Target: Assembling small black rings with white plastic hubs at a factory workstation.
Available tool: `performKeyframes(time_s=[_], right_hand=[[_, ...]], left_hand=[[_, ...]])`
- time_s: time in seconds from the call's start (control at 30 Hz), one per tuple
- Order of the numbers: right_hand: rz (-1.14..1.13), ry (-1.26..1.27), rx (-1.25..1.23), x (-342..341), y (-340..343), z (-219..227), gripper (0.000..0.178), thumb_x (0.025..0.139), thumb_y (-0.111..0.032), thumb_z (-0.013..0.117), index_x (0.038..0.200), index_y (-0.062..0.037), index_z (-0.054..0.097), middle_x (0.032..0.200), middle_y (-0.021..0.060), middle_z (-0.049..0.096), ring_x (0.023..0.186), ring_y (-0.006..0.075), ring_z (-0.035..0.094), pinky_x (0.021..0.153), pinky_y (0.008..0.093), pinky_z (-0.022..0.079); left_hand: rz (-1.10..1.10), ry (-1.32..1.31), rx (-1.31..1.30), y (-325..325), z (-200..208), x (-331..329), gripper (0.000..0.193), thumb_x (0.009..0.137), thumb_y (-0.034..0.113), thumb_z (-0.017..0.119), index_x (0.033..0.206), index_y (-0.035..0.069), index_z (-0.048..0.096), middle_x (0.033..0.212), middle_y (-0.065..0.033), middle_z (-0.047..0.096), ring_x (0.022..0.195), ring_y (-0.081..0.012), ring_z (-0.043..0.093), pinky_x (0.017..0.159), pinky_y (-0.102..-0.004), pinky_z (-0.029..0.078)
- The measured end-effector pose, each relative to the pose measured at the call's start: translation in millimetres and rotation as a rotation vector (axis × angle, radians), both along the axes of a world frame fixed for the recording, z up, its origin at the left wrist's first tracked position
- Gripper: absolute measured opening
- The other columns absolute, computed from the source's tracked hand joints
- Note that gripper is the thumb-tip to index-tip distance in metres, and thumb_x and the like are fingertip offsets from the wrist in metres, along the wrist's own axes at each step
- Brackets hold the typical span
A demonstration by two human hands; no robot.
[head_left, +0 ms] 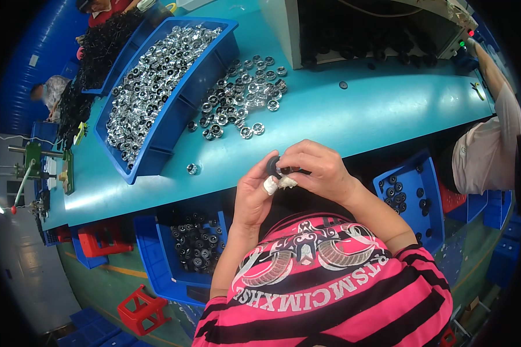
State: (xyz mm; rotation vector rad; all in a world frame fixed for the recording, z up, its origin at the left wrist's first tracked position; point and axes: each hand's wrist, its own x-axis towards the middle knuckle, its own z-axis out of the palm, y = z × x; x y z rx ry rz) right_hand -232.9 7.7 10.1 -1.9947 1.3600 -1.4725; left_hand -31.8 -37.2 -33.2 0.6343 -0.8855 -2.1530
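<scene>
In front of my chest, both hands meet around a small black wheel (272, 166) with a shiny part at its right side. My left hand (255, 189) is closed on its left edge, thumb wrapped in white tape. From the right, my right hand (321, 169) pinches the wheel's shiny side with fingers curled; its thumb also bears a whitish wrap. The fingers partly hide the wheel. Beyond my hands, loose chrome wheel hubs (246, 98) are strewn over the teal table (214, 173). A single hub (192, 169) sits nearer the front edge.
A long blue bin (182, 95) heaped with chrome hubs stands at left. Below the table edge are a blue crate (153, 254) of black wheels on the left and another blue crate (437, 217) on the right. A machine opening (292, 34) stands behind; a co-worker's arm (492, 75) reaches in at right.
</scene>
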Motion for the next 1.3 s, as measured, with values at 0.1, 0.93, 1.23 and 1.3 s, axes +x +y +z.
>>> performKeyframes(time_s=[0.1, 0.93, 1.23, 1.3], right_hand=[[-0.012, -0.015, -0.047, 2, -1, -3, 0.035, 0.073, 0.002, 0.083, 0.105, -0.0069, 0.074, 0.099, 0.0067, 0.072, 0.088, 0.0251, 0.072, 0.077, 0.0359, 0.060], [0.196, -0.283, 0.457, 17, 5, -13, 0.041, 0.090, -0.016, 0.078, 0.127, 0.0008, 0.071, 0.112, 0.0143, 0.073, 0.100, 0.0272, 0.070, 0.088, 0.0378, 0.057], [0.109, -0.279, 0.348, 20, -4, -13, 0.036, 0.092, -0.012, 0.074, 0.128, -0.0035, 0.074, 0.109, 0.0132, 0.072, 0.095, 0.0245, 0.070, 0.083, 0.0351, 0.056], [0.114, -0.337, 0.428, 18, -5, -18, 0.036, 0.093, -0.011, 0.073, 0.129, -0.0056, 0.074, 0.105, 0.0118, 0.071, 0.093, 0.0225, 0.069, 0.081, 0.0336, 0.055]], left_hand=[[-0.022, -0.007, 0.011, -1, 3, 0, 0.066, 0.097, 0.012, 0.074, 0.154, -0.007, 0.047, 0.134, -0.0114, 0.067, 0.119, -0.0206, 0.066, 0.104, -0.0338, 0.051], [0.190, -0.060, -0.224, 2, -6, -1, 0.034, 0.105, 0.016, 0.068, 0.136, 0.003, 0.059, 0.098, -0.0128, 0.072, 0.078, -0.0166, 0.070, 0.059, -0.0292, 0.061], [0.211, -0.251, -0.297, 1, 11, -3, 0.040, 0.109, 0.014, 0.061, 0.146, 0.002, 0.058, 0.097, -0.0089, 0.070, 0.075, -0.0121, 0.067, 0.060, -0.0266, 0.059], [0.204, -0.271, -0.309, 1, 13, -3, 0.039, 0.109, 0.013, 0.059, 0.146, 0.000, 0.058, 0.095, -0.0078, 0.069, 0.073, -0.0114, 0.067, 0.059, -0.0264, 0.059]])
